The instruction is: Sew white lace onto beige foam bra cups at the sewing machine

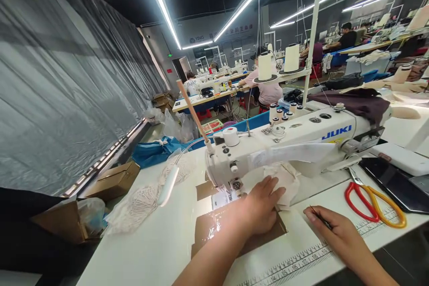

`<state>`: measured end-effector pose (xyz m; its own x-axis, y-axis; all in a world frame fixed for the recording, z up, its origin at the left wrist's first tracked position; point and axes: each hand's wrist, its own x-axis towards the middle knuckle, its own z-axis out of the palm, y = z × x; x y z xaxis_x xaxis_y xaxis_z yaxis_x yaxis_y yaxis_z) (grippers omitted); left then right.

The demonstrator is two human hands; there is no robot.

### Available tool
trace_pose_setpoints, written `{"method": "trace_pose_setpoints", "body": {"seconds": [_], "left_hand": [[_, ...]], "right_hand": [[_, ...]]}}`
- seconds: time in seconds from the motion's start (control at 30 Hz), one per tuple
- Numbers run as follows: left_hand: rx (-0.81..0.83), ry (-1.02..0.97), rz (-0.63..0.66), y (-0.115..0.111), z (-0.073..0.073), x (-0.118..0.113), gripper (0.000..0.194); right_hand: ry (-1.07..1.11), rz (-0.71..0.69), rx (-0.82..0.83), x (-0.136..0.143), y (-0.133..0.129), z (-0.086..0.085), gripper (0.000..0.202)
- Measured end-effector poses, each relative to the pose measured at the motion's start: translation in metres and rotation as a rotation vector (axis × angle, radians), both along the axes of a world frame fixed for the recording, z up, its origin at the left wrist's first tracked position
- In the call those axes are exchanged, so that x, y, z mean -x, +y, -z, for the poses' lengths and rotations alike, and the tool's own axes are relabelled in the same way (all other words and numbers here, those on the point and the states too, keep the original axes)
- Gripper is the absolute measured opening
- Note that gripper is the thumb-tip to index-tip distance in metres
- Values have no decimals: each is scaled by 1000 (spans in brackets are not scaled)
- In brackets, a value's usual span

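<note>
My left hand (264, 201) lies over the bed of a white sewing machine (301, 132), fingers spread. Under and beyond its fingertips is a pale piece of fabric (284, 183). The needle area, with a lit metal plate (219, 201), is just left of this hand, and my forearm crosses a brown shiny sheet (211, 232) on the table. My right hand (338, 232) rests on the tabletop, closed around a thin dark pointed tool (321, 218) whose exact kind I cannot make out. Scissors (375, 203) with red and yellow handles lie beyond it.
A printed ruler (301, 261) runs along the table's front edge. Bundled pale cord or lace (137, 208) and a lamp (168, 185) are at left. A dark phone-like slab (395, 183) lies at right. Cardboard boxes (114, 178) stand beside the table; other people sit farther back.
</note>
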<state>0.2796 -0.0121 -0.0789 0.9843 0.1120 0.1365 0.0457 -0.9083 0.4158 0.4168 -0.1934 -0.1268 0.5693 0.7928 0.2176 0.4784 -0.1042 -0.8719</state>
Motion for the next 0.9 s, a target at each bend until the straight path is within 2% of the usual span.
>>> {"method": "trace_pose_setpoints", "body": {"seconds": [0.07, 0.13, 0.23, 0.33, 0.47, 0.53, 0.6, 0.7, 0.8, 0.9], "left_hand": [[130, 23, -33, 7, 9, -26, 43], [207, 41, -110, 11, 13, -39, 22], [234, 32, -227, 5, 8, -32, 26], [281, -15, -306, -14, -3, 2, 25], [507, -205, -346, -40, -13, 64, 25], [588, -264, -383, -47, -14, 93, 35], [610, -298, -423, -51, -14, 115, 39], [595, -310, -431, -52, -14, 137, 20], [572, -336, -345, -52, -15, 149, 4], [499, -359, -268, -54, -20, 160, 6]], "right_hand": [[-7, -17, 14, -7, -1, 3, 37], [-52, -27, 34, -12, -2, 9, 37], [-219, -68, 67, -14, -3, 18, 41], [-455, -42, 133, -14, -4, 25, 44], [-727, 24, 131, -23, -6, 39, 44], [-766, 54, 80, -27, -4, 47, 46], [-702, 34, -1, -25, 0, 49, 45], [-451, -151, -35, -2, 10, 36, 37], [-152, -372, -11, 38, 25, 5, 29], [103, -608, 9, 79, 43, -28, 27]]}}
